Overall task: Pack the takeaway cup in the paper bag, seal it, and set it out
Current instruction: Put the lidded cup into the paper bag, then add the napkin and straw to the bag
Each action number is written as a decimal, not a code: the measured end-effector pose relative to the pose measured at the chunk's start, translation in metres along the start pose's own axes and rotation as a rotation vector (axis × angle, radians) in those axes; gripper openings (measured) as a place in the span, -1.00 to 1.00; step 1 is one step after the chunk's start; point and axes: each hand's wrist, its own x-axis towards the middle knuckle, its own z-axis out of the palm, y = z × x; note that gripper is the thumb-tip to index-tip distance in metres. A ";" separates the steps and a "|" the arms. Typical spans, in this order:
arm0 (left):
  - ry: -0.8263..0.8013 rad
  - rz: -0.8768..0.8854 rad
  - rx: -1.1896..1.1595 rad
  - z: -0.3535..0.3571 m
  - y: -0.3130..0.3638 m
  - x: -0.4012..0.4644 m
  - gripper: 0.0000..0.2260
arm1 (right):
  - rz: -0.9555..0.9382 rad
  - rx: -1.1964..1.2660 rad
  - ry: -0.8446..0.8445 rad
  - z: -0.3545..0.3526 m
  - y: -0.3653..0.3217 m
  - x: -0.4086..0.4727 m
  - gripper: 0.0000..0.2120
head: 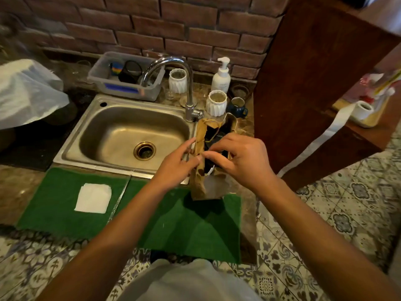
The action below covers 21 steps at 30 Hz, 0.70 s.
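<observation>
Fingers of my left hand (pixel 181 162) are curled on the left wall of the paper bag (pixel 200 183), thumb pinching its rim near the top. Those of my right hand (pixel 237 158) are bent over the bag's open mouth, fingertips (pixel 208 154) pinching at the rim close to my left thumb; whether they also touch what is inside I cannot tell. Standing upright, the bag rests on the far right corner of the green mat (pixel 173 222), at about 12 o'clock from my chest. Something dark sits inside it, likely the takeaway cup (pixel 213 141), though only its top shows.

At 10 o'clock from the bag lies the steel sink (pixel 121 129), with the tap (pixel 173 61) arching over it at 11 o'clock. Just beyond the bag, at 12 o'clock, stand a ribbed white jar (pixel 216 103) and a dark blue mug (pixel 237 106), with a soap pump bottle (pixel 221 77) behind them. At 9 o'clock from the bag, a folded white napkin (pixel 93 197) lies on the mat.
</observation>
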 end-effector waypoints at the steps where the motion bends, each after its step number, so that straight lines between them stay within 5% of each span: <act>1: 0.002 0.004 -0.021 -0.003 -0.003 -0.004 -0.43 | -0.016 0.086 0.029 0.003 -0.010 0.000 -0.73; 5: 0.120 0.000 -0.075 -0.035 -0.030 -0.034 -0.45 | -0.065 0.295 0.045 0.031 -0.056 0.005 -0.76; 11: 0.279 -0.133 -0.025 -0.114 -0.111 -0.074 -0.54 | -0.017 0.340 -0.224 0.097 -0.111 0.007 -0.71; 18: 0.381 -0.112 0.343 -0.212 -0.188 -0.088 -0.52 | 0.273 0.232 -0.461 0.207 -0.148 0.012 -0.64; 21: 0.460 -0.066 0.494 -0.235 -0.210 -0.091 -0.44 | 0.569 0.257 -0.524 0.256 -0.156 0.011 -0.69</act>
